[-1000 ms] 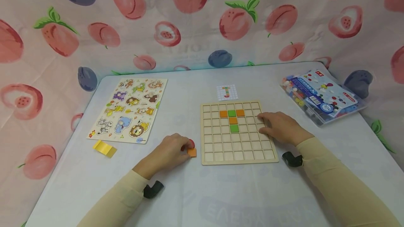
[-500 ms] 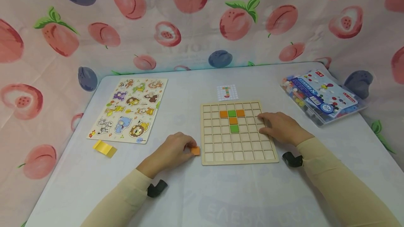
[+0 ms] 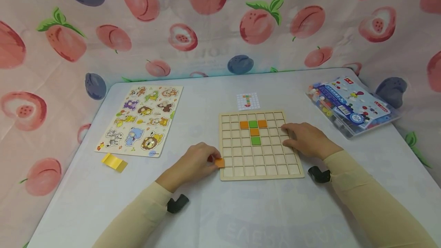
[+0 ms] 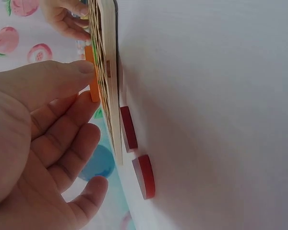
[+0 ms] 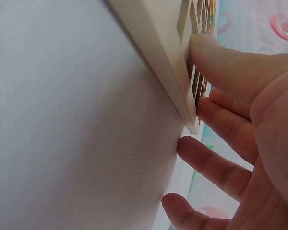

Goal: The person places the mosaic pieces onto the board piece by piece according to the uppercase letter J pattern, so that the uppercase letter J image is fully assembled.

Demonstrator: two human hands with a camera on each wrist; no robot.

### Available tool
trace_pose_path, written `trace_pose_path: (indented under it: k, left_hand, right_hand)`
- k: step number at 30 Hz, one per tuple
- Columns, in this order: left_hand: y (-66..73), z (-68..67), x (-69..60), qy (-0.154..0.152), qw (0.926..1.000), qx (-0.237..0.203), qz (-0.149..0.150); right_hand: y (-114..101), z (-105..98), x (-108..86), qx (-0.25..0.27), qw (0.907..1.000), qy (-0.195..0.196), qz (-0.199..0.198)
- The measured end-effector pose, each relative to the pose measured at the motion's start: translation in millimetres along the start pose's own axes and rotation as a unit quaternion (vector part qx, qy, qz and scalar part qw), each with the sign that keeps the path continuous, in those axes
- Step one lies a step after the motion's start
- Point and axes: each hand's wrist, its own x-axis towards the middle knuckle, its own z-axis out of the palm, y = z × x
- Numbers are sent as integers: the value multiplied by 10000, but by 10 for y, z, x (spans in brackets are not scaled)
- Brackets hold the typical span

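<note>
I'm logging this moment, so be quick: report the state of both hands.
Left hand: closed, pinching an orange tile.
Right hand: open, resting on the right side of the gridded board.

The left hand pinches an orange tile over a wooden board (whether the two touch is hard to tell). Two red pieces lie left of the board on white cloth; the right hand is by its right side.

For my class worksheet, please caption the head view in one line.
Left hand pinches an orange tile at the left edge of a wooden grid board; right hand touches its right side.
</note>
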Motion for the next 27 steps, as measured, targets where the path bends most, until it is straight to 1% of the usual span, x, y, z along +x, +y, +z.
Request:
trace_pose_path:
  k: [12,18,27]
  left_hand:
    - [58,21,77,-8,9997,-28,231]
    - [94,31,122,-65,9993,55,356]
    - [175,51,192,-173,9990,50,399]
  right_hand:
    - [9,4,0,-28,10000,61,-55]
    - [9,3,-8,-35,9999,75,-78]
    - [22,14,5,-41,9999,78,-69]
